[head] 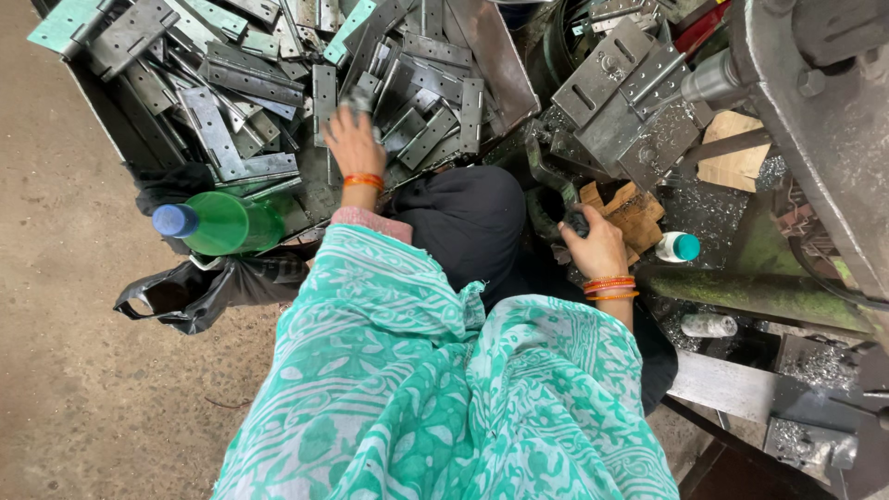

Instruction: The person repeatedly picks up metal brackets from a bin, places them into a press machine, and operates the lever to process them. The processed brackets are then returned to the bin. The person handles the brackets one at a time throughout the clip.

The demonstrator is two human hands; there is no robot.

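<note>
Seen from a head camera looking straight down, a person in a green and white patterned garment (444, 389) fills the lower middle of the frame, with a dark cloth (468, 222) over the lap just above it. The left hand (354, 141), with an orange bangle at the wrist, reaches up into the upper middle of the frame, fingers spread and bent down onto a pile of flat grey metal hinges (278, 74); it touches one hinge piece (359, 100) at the fingertips, but whether it has actually closed on it cannot be told. The pile lies in a metal tray (102, 120) that takes up the upper left of the frame. The right hand (593, 245), wearing orange and red bangles, sits right of centre, curled closed around a dark rounded handle (576, 222) of a green machine part. Just beside that hand lie wooden blocks (634, 218) and a small white bottle with a teal cap (679, 246). More hinges (616, 88) are stacked in the upper right, next to a heavy grey machine (824, 120). At left centre, a green plastic bottle with a blue cap (222, 222) lies on its side, with a black plastic bag (194, 292) below it on the concrete floor (83, 389).
</note>
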